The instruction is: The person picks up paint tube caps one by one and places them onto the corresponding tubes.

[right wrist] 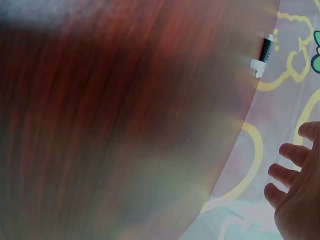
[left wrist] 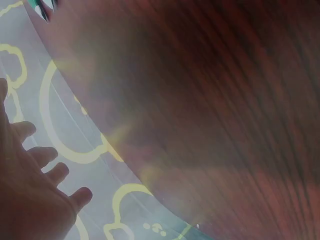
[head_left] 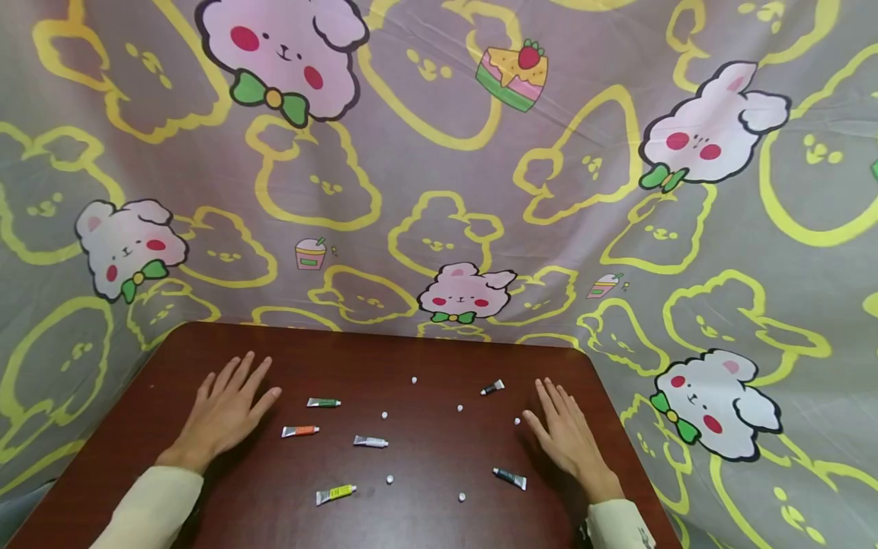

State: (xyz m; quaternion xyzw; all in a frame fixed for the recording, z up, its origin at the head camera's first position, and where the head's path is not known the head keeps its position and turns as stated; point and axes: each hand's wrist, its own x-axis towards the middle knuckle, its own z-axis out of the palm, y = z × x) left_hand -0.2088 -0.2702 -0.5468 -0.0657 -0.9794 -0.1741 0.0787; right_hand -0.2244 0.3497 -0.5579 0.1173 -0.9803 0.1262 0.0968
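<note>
My left hand (head_left: 226, 415) rests at the left of the dark brown table with its fingers spread and straight, holding nothing. Closest to it lie a small orange paint tube (head_left: 300, 431) and a green paint tube (head_left: 324, 402). On the right side my right hand (head_left: 568, 438) lies palm down, fingers straight, also holding nothing. A small white cap (head_left: 517, 421) sits just beside its thumb. Nearby are a dark paint tube (head_left: 510, 478) and a smaller black one (head_left: 492, 387). The right wrist view shows spread fingers and a black tube (right wrist: 266, 50).
Between the hands lie a pale lilac paint tube (head_left: 370, 441) and a yellow paint tube (head_left: 336, 494). Several loose white caps (head_left: 462, 497) are scattered around them. A grey curtain (head_left: 384, 168) with cartoon prints hangs right behind the table (head_left: 261, 503).
</note>
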